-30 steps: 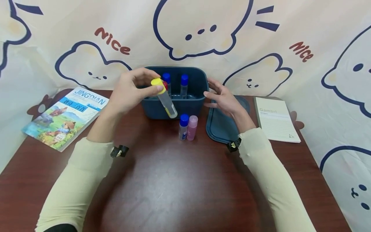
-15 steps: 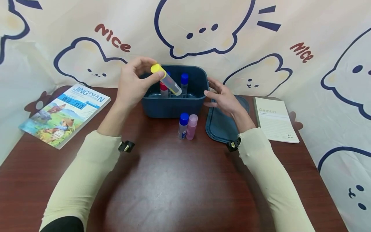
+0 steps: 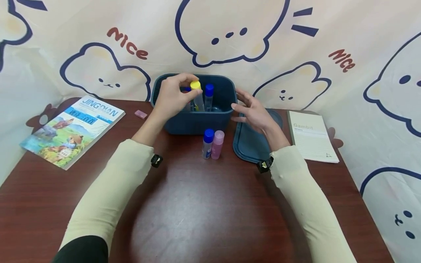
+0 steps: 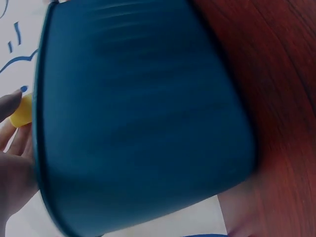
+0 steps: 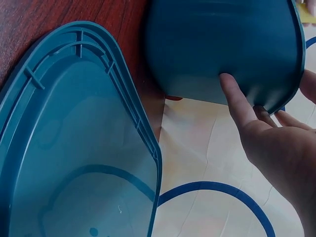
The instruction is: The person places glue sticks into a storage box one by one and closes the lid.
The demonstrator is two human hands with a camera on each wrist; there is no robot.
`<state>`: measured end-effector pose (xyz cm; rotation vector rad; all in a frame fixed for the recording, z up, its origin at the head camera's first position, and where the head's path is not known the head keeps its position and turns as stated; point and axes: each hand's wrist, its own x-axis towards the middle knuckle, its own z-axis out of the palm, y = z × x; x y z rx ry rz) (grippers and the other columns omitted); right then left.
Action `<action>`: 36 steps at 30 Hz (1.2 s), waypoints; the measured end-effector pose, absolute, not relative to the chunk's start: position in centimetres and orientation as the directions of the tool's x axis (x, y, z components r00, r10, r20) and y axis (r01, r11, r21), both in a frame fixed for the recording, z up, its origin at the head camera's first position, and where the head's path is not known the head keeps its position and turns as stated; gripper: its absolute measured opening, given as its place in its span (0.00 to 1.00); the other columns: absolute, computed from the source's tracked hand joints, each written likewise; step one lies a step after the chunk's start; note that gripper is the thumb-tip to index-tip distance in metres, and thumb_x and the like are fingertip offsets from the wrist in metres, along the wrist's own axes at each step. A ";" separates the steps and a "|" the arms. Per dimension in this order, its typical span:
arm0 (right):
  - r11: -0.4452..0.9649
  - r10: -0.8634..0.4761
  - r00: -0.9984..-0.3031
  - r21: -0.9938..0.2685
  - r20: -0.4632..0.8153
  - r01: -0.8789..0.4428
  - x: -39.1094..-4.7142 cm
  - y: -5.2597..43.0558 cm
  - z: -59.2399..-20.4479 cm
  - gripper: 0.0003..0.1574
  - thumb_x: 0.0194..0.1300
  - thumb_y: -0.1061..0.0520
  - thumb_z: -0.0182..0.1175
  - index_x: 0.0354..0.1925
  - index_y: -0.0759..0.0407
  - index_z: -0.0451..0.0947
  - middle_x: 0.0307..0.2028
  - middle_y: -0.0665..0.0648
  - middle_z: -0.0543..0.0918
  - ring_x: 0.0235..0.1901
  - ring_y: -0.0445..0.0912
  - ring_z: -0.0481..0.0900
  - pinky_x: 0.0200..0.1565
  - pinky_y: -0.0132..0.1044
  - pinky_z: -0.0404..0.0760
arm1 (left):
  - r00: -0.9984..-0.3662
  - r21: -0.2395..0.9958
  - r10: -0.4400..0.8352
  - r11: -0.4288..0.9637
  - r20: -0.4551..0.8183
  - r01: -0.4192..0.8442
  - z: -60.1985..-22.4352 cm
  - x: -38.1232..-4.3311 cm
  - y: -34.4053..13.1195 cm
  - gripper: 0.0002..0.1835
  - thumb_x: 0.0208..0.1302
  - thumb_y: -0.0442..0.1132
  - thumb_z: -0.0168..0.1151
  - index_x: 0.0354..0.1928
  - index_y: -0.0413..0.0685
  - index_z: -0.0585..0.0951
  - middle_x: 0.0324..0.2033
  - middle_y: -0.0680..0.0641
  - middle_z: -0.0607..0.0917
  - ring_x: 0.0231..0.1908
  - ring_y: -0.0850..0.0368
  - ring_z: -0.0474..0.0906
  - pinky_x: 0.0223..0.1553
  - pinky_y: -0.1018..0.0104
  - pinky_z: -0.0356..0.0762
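My left hand (image 3: 171,95) pinches a glue stick (image 3: 198,99) by its yellow cap and holds it nearly upright inside the dark blue bin (image 3: 198,123). Next to it in the bin stands a blue-capped glue stick (image 3: 208,98); others behind my fingers are mostly hidden. In the left wrist view the yellow cap (image 4: 21,112) peeks past the rim, the bin wall covering the rest. My right hand (image 3: 254,112) rests extended fingers against the bin's right side, one fingertip (image 5: 228,81) on the outer wall. In front of the bin stand a blue-capped glue stick (image 3: 207,144) and a pink one (image 3: 217,145).
The bin's lid (image 3: 251,142) lies on the table under my right hand. A notebook (image 3: 314,137) is at the right, a picture book (image 3: 74,131) at the left. A small pink eraser-like block (image 3: 140,114) lies left of the bin. Behind everything hangs a printed cloth (image 3: 227,47).
My left hand has carried the yellow-capped glue stick from in front of the bin, up over the rim and rightward into it, turning it from slanted to nearly upright. My right hand stays put.
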<state>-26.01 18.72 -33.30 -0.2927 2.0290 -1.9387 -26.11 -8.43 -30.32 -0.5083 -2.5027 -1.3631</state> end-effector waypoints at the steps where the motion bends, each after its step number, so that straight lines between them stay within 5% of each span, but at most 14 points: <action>1: 0.059 -0.360 -0.929 -0.996 -0.089 0.073 -26.0 18.8 -33.3 0.39 0.78 0.61 0.52 0.80 0.53 0.51 0.78 0.57 0.56 0.72 0.61 0.61 0.60 0.61 0.75 | -0.908 0.750 0.202 0.513 0.366 0.417 -30.4 -26.3 -8.2 0.20 0.66 0.41 0.71 0.57 0.40 0.83 0.53 0.44 0.85 0.51 0.52 0.80 0.52 0.58 0.82; 36: 0.069 -0.364 -0.927 -0.995 -0.093 0.072 -26.0 18.7 -33.1 0.40 0.78 0.60 0.54 0.80 0.52 0.51 0.77 0.57 0.56 0.72 0.61 0.62 0.59 0.61 0.76 | -0.921 0.631 0.387 0.702 0.050 0.330 -30.4 -28.9 -6.4 0.18 0.68 0.35 0.68 0.57 0.37 0.82 0.51 0.39 0.84 0.47 0.47 0.78 0.54 0.57 0.81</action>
